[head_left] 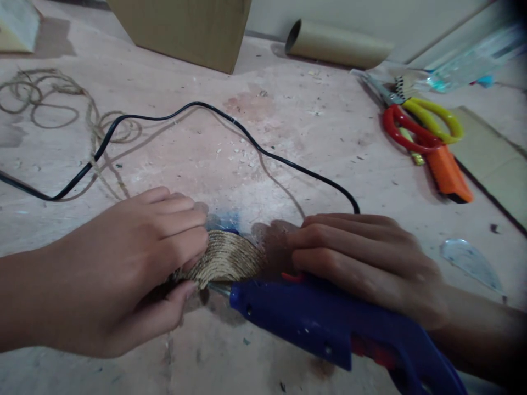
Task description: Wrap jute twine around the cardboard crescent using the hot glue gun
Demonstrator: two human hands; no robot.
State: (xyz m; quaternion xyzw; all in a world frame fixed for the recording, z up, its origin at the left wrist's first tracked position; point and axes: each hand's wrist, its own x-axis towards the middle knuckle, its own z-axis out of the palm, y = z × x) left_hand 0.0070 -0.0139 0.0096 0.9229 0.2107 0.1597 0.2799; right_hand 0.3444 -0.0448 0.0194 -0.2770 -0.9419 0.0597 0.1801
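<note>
A coiled piece of twine (230, 257), rows laid side by side in a curve, is in the lower middle. My left hand (140, 269) pinches its left part between thumb and fingers. From the right, my right hand (366, 263) is wrapped round a dark blue glue gun (296, 315); the handle and part of the grip are hidden. The gun's metal nozzle touches or nearly touches the lower edge of the coil, near my left thumb. Something blue shows just behind the coil.
A black cable (284, 160) crosses the table (206, 164). Loose twine (53, 90) lies at the left. Behind stand a cardboard piece (185, 30) and a cardboard tube (337, 46). Scissors (424, 123), an orange cutter (448, 173), a protractor (471, 266) and a bottle (473, 63) are at the right.
</note>
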